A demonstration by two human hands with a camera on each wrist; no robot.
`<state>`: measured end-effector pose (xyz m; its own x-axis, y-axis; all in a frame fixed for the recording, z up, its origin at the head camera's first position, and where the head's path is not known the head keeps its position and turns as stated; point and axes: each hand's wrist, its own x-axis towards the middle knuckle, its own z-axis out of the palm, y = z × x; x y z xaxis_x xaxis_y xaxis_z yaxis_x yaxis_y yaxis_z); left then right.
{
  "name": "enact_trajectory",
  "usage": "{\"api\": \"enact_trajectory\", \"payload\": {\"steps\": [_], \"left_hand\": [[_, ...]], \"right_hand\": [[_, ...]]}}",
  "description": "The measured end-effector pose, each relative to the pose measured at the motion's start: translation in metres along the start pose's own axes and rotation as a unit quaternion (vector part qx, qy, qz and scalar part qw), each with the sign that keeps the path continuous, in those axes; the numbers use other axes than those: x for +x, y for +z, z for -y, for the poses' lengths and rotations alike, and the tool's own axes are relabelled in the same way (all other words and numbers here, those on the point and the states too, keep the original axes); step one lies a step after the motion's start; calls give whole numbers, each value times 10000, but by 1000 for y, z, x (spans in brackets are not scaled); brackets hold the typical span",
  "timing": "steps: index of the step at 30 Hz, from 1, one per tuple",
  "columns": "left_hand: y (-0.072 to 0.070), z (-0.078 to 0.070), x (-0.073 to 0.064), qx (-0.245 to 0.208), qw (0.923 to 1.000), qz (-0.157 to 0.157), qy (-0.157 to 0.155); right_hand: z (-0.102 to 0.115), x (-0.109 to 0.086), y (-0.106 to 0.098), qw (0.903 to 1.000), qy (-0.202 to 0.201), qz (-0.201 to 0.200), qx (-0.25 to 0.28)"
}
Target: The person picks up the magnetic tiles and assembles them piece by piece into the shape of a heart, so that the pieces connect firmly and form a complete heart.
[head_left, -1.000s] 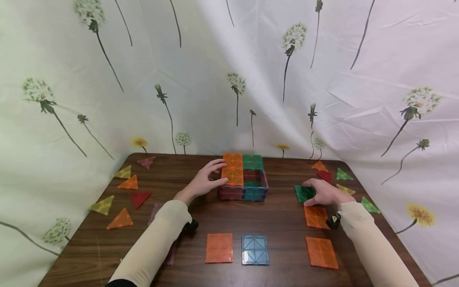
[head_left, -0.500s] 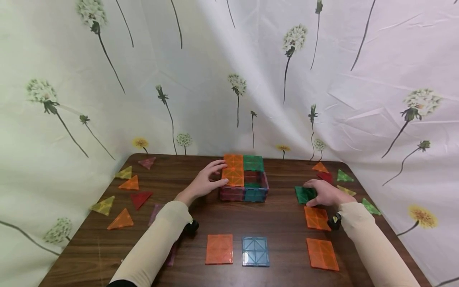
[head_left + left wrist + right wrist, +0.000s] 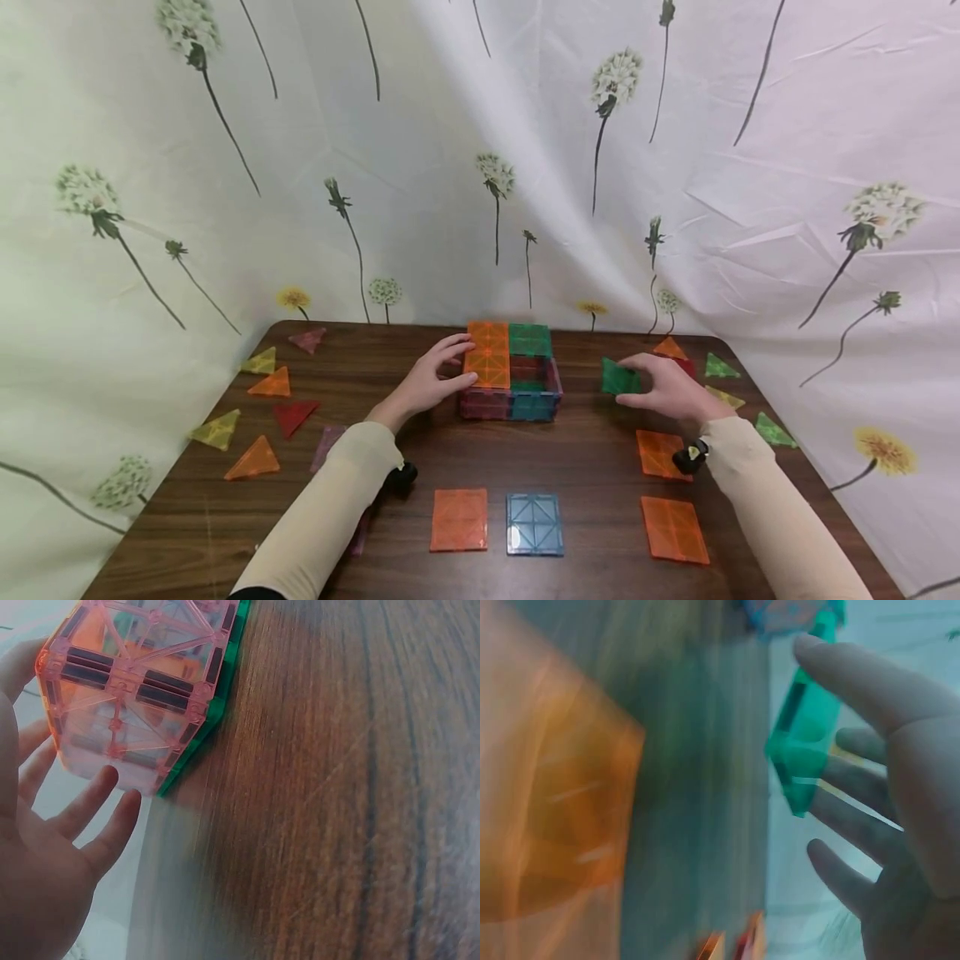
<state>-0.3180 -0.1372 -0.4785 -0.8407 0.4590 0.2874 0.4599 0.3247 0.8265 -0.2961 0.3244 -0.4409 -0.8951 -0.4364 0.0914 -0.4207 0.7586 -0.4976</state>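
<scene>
Pinches a green tile (image 3: 620, 377) in the right hand (image 3: 670, 387), tilted and apparently clear of the tabletop (image 3: 588, 458), to the right of a box (image 3: 486, 406) of see-through tiles. Grips near one edge only, thumb on one side and fingers on the other, presumably to leave the rest of the tile free. Rests the left hand (image 3: 422, 383) at the box's left side, fingers spread and relaxed, perhaps to steady the walls; hard to tell contact at each fingertip. Bears two orange squares (image 3: 487, 356) on the left of the box top and a green square (image 3: 529, 340) at the far right, open at the near right.

Set flat within reach, seemingly for ready choice: a red-orange tile (image 3: 459, 520), a blue tile (image 3: 534, 524), two orange tiles (image 3: 675, 531) at right, triangles (image 3: 252, 459) along both sides. Partly covered by the left sleeve (image 3: 330, 500): purple pieces (image 3: 326, 446). Partly screened by the right hand: a red piece (image 3: 686, 366). Cropped in the left wrist view: the box. Smeared in the right wrist view: an orange tile, cut off at the edge.
</scene>
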Motion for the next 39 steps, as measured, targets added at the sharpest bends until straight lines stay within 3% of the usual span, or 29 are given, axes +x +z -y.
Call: {"api": "enact_trajectory", "payload": {"steps": [5, 10, 17, 22, 26, 34, 39], "left_hand": [[1, 1, -1, -70, 10000, 17, -32], [2, 1, -1, -109, 9999, 31, -26], [4, 3, 1, -129, 9998, -8, 128], [5, 2, 1, -143, 9998, 0, 109], [4, 1, 1, -75, 9999, -6, 66], [-1, -4, -6, 83, 9998, 89, -176], [-4, -3, -13, -34, 9994, 236, -260]], "right_hand": [[40, 19, 6, 9971, -728, -147, 148], [80, 43, 15, 9900, -1404, 69, -153], [111, 69, 30, 9844, -1513, 467, -771], [114, 76, 38, 9821, -1586, 464, -900], [109, 76, 41, 9831, -1653, 378, -687], [86, 57, 44, 9951, -952, 263, -110], [74, 51, 49, 9960, -834, 297, 145]]}}
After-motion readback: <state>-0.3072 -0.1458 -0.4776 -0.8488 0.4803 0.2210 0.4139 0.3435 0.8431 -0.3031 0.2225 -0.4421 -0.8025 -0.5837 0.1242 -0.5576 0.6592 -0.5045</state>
